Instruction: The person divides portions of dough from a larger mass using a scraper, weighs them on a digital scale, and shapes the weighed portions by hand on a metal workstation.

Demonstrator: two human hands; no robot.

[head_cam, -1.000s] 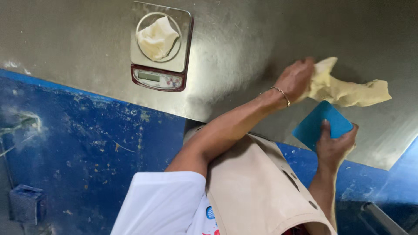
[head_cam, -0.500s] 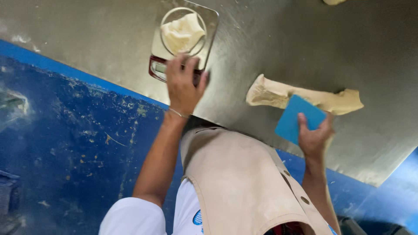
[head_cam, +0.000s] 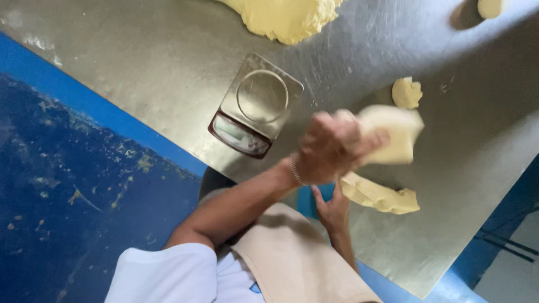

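My left hand (head_cam: 331, 147), blurred and wearing a thin bracelet, is closed on a pale yellow dough piece (head_cam: 396, 134) held above the steel table (head_cam: 140, 73). Just left of it sits a small digital scale (head_cam: 255, 106), its round pan bare. Below the left hand, my right hand (head_cam: 332, 209) grips a blue scraper (head_cam: 306, 200), most of it hidden under the left wrist. A long strip of dough (head_cam: 379, 195) lies on the table right beside the right hand.
A large dough mass (head_cam: 286, 17) lies at the table's far edge. A small dough ball (head_cam: 406, 92) rests right of the scale, and another piece (head_cam: 489, 7) sits at the top right. A speckled blue floor (head_cam: 67, 185) lies to the left. My beige apron (head_cam: 292, 258) fills the bottom.
My left hand lifted the dough piece off the scale and carried it to the right. The scale pan is now bare. The right hand stayed on the blue scraper.
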